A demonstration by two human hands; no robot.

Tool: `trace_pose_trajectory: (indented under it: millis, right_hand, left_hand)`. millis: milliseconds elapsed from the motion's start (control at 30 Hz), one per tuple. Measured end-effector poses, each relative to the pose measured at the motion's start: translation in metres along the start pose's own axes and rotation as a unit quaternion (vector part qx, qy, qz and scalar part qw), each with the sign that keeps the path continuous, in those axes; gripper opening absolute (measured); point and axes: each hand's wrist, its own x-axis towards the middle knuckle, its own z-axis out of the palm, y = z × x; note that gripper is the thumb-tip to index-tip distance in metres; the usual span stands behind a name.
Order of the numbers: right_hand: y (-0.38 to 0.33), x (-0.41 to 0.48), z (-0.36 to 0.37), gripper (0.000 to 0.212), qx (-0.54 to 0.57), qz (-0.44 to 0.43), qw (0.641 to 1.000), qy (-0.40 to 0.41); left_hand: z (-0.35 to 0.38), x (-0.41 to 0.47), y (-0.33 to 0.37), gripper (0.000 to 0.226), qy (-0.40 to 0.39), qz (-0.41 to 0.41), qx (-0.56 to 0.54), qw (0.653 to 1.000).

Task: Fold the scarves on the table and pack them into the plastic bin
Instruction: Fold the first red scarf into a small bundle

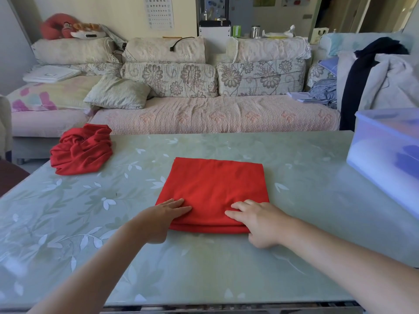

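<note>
Left hand [163, 217] and right hand [256, 219] flat on folded red scarf [215, 184], fingers straight, plastic bin [374, 141] contents blurred blue

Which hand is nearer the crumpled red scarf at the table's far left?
Left. The left hand rests on the folded scarf's near-left corner, with the crumpled scarf beyond it to the left; the right hand rests on the near-right corner, farther away.
</note>
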Motion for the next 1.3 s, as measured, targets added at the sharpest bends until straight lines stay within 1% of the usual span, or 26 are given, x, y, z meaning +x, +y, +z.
trace_pose_trajectory:
  millis: [67, 133, 200, 267, 333, 367, 400, 467, 533, 600, 667, 800, 867, 967, 1067, 1100, 1167, 1200, 1233, 1267, 1300]
  right_hand:
    - [0.001, -0.002, -0.001, 0.086, 0.017, 0.011, 1.0, -0.019]
    - [0.002, -0.002, 0.0, 0.081, 0.049, 0.022, 0.998, -0.028]
    - [0.005, -0.001, 0.0, 0.068, 0.087, 0.033, 0.995, -0.019]
    - [0.008, 0.0, -0.007, 0.053, 0.115, 0.04, 0.993, 0.001]
    - [0.013, 0.001, -0.018, 0.028, 0.145, 0.046, 0.988, 0.026]
    - [0.018, 0.001, -0.024, 0.018, 0.175, 0.048, 0.983, 0.028]
    - [0.022, -0.001, -0.031, 0.017, 0.208, 0.05, 0.977, 0.019]
    - [0.03, -0.006, -0.043, 0.015, 0.261, 0.05, 0.964, -0.01]
    - [0.04, -0.005, -0.05, 0.01, 0.277, 0.062, 0.959, -0.007]
    - [0.051, 0.003, -0.055, 0.016, 0.276, 0.081, 0.957, 0.039]
    - [0.061, 0.013, -0.057, 0.025, 0.272, 0.102, 0.952, 0.098]
    - [0.08, 0.036, -0.044, 0.028, 0.232, 0.15, 0.948, 0.159]
    - [0.087, 0.046, -0.033, 0.028, 0.207, 0.165, 0.948, 0.178]
    - [0.096, 0.061, -0.015, 0.026, 0.162, 0.177, 0.95, 0.201]
    - [0.103, 0.071, -0.001, 0.029, 0.133, 0.187, 0.952, 0.201]
    - [0.104, 0.073, 0.003, 0.033, 0.105, 0.188, 0.956, 0.199]
    - [0.102, 0.078, 0.01, 0.047, 0.052, 0.175, 0.958, 0.22]
    - [0.099, 0.079, 0.01, 0.054, 0.049, 0.155, 0.957, 0.242]
    - [0.095, 0.08, 0.009, 0.058, 0.056, 0.128, 0.956, 0.258]
    - [0.09, 0.08, 0.007, 0.06, 0.066, 0.1, 0.958, 0.26]
    - [0.086, 0.08, 0.006, 0.059, 0.076, 0.076, 0.964, 0.242]
  left_hand:
    - [0.002, 0.002, -0.002, 0.08, 0.043, -0.009, 0.004, 0.999]
    - [0.006, 0.002, -0.003, 0.064, 0.11, -0.02, -0.028, 0.993]
    - [0.01, 0.002, -0.004, 0.048, 0.161, -0.022, -0.052, 0.985]
    - [0.01, 0.002, -0.005, 0.028, 0.194, -0.02, -0.052, 0.98]
    - [0.0, -0.001, -0.003, 0.015, 0.202, -0.041, -0.048, 0.977]
    - [-0.008, -0.002, -0.003, 0.012, 0.2, -0.054, -0.048, 0.977]
    - [-0.017, -0.004, -0.002, 0.012, 0.194, -0.06, -0.057, 0.978]
    - [-0.035, -0.008, -0.002, 0.023, 0.189, -0.06, -0.1, 0.975]
    - [-0.05, -0.007, -0.002, 0.025, 0.212, -0.062, -0.127, 0.967]
    - [-0.061, 0.003, -0.005, 0.022, 0.246, -0.07, -0.13, 0.958]
    - [-0.068, 0.021, -0.007, 0.025, 0.26, -0.077, -0.12, 0.955]
    - [-0.065, 0.065, -0.01, 0.032, 0.271, -0.089, -0.071, 0.956]
    - [-0.061, 0.085, -0.011, 0.033, 0.278, -0.09, -0.022, 0.956]
    - [-0.05, 0.11, -0.016, 0.034, 0.278, -0.099, 0.055, 0.954]
    - [-0.038, 0.124, -0.02, 0.033, 0.317, -0.117, 0.078, 0.938]
    - [-0.034, 0.125, -0.015, 0.034, 0.34, -0.107, 0.077, 0.931]
    - [-0.027, 0.126, 0.002, 0.033, 0.375, -0.053, 0.067, 0.923]
    - [-0.024, 0.125, 0.013, 0.036, 0.363, -0.027, 0.059, 0.929]
    - [-0.021, 0.124, 0.024, 0.042, 0.325, -0.018, 0.047, 0.944]
    - [-0.017, 0.124, 0.032, 0.049, 0.273, -0.027, 0.036, 0.961]
    - [-0.012, 0.124, 0.036, 0.054, 0.215, -0.047, 0.019, 0.975]
